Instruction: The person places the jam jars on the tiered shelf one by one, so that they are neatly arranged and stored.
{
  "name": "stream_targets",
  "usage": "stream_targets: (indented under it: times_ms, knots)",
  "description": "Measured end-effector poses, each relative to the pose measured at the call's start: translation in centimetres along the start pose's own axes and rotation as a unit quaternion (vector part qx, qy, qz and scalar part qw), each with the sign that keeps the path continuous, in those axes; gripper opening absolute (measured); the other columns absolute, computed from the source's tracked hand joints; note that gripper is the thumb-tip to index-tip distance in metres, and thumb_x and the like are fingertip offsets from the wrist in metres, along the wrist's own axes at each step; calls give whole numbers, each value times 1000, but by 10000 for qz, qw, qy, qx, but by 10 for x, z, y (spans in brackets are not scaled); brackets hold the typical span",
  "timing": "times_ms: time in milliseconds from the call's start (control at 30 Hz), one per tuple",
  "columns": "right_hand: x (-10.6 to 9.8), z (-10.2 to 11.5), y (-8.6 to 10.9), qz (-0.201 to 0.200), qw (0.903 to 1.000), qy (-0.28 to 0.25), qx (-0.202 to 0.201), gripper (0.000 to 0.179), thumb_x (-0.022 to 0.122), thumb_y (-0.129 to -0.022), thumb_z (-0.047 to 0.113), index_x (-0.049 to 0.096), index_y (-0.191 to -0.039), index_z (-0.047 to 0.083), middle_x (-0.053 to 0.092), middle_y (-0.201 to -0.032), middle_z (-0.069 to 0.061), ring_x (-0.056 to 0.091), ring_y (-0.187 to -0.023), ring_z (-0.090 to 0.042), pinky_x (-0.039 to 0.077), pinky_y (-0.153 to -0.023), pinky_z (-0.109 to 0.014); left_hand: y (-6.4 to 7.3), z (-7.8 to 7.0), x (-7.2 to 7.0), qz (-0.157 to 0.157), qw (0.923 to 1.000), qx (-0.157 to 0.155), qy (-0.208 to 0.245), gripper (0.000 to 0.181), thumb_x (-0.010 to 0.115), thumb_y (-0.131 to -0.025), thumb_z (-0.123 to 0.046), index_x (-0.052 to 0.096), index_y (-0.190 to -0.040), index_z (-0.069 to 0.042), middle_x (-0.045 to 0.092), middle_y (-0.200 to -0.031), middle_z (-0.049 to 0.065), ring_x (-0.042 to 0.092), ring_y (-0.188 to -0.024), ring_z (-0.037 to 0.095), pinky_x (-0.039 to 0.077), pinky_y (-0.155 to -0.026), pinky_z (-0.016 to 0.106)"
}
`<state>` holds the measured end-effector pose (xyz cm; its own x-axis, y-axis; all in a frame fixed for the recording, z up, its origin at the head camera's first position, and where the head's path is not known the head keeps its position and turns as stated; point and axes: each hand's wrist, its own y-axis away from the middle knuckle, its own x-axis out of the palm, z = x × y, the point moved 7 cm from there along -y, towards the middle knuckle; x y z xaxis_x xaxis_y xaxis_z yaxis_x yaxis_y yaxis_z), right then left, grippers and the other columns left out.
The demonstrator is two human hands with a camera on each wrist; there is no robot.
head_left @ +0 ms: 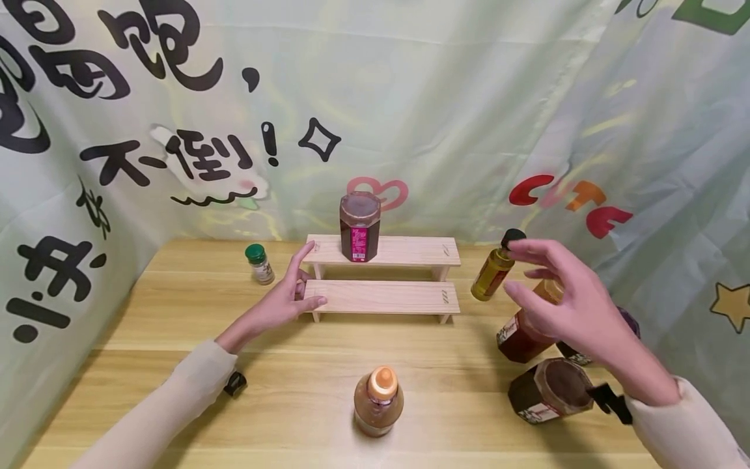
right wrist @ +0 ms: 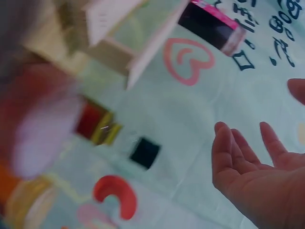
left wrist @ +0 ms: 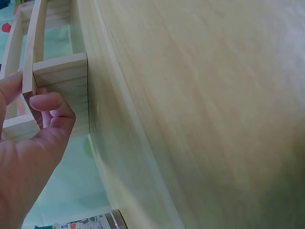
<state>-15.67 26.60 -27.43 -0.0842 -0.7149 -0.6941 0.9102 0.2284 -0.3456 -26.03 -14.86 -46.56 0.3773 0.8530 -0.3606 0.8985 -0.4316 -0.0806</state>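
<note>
A two-step wooden rack [head_left: 381,298] stands at the middle of the table. My left hand [head_left: 281,301] grips the left end of its lower step; in the left wrist view the thumb lies on one face of the board and the fingers [left wrist: 50,104] curl round the other. On the upper step stands a dark jar [head_left: 360,228] with a pink label. Right of the rack is a small bottle of yellow oil [head_left: 492,273] with a black cap. My right hand [head_left: 565,303] hovers beside it, thumb and fingers spread, and the right wrist view shows nothing in its grasp.
Below the right hand stand a red-brown jar [head_left: 521,337] and a dark jar [head_left: 547,394], with another dark jar partly hidden. An orange-capped sauce bottle [head_left: 377,404] is at the front. A green-capped shaker [head_left: 260,266] stands left of the rack. Printed curtains [head_left: 457,117] enclose the table.
</note>
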Motion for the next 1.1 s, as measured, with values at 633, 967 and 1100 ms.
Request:
stream_targets:
  times_ms: [633,967,1100]
  knots:
    - [-18,-46,103,-251,9977,631,-41,80,99,-73,1,65,-145,10,62,-138,2,53,-121,0,36,-98,-10,2,4,0,-85,9999,131,44,114,82,-100,-10,3,-174,-45,48,-111,22,41,-68,18,40,-58,25]
    - [-3,-77,135,-48,9973,705,-218,100,107,-59,3,61,-147,10,63,-134,1,57,-112,0,40,-93,-6,1,5,0,-111,9997,171,118,114,82,-100,-7,4,-174,-44,48,-110,21,42,-69,18,42,-59,25]
    - [7,-92,142,107,9975,699,-93,104,109,-59,8,58,-150,8,59,-136,7,56,-110,3,43,-89,-5,0,6,0,-131,9997,187,68,114,82,-100,-7,4,-174,-44,47,-104,20,44,-71,20,43,-59,26]
